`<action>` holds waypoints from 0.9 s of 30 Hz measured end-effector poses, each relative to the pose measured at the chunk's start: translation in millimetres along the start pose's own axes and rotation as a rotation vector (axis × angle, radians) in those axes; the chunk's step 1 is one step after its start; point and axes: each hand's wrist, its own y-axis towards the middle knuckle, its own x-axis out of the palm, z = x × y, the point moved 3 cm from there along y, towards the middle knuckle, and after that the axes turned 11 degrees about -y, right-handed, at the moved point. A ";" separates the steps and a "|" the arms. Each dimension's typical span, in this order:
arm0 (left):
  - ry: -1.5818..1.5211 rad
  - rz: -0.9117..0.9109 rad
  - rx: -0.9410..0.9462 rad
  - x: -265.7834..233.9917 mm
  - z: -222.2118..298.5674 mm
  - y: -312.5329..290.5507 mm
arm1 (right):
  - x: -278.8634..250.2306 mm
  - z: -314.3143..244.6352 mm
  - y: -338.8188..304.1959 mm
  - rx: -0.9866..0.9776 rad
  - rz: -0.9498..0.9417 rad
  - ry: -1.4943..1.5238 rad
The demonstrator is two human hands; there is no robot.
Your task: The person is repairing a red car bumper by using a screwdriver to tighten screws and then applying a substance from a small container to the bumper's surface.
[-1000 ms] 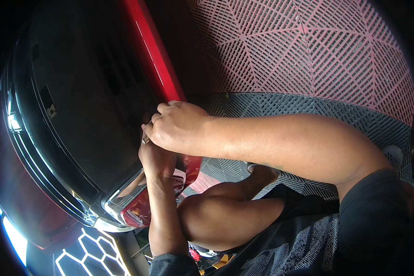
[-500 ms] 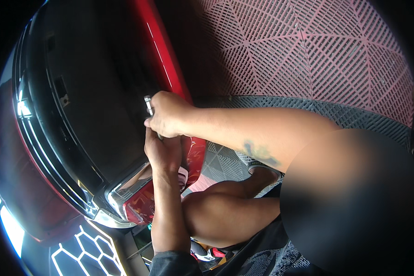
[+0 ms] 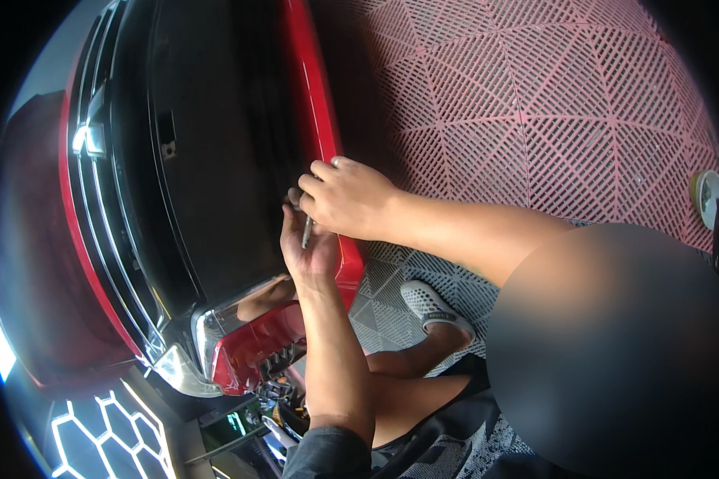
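A slim metal rod-like tool (image 3: pixel 307 232) shows between my two hands; its far end is hidden by fingers. My left hand (image 3: pixel 315 254) is turned palm up beneath it, with its fingers curled up around the tool's upper part. From above, my right hand (image 3: pixel 345 198) closes over the same tool with bent fingers, and a ring sits on one of them. Both hands are at the lower edge of a car's front end, against the black bumper panel (image 3: pixel 224 160) and beside its red lower lip (image 3: pixel 315 96).
Chrome trim strips (image 3: pixel 96 144) and a red hood (image 3: pixel 36 239) lie to the left. A headlight (image 3: pixel 185 371) sits at the lower left. Pink and grey slatted floor tiles (image 3: pixel 519 120) spread to the right, with a round container (image 3: pixel 706 198) at the far right. My shoe (image 3: pixel 435 307) rests near the bumper corner.
My view has shifted, so the car sits further right. My right hand has turned over, fingers now more visible; the tool's shiny end no longer sticks out past it, and the rod shows over my left palm.
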 end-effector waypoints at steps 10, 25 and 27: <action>-0.120 -0.190 0.123 -16.6 1.1 8.9 | 5.0 -5.1 11.0 0.542 -0.384 0.521; -0.257 -0.099 0.138 -23.5 10.1 7.7 | -20.8 -22.2 19.2 0.019 0.057 0.124; -0.199 -0.202 0.123 -12.5 6.5 10.0 | -20.1 -19.0 19.3 0.070 -0.006 0.058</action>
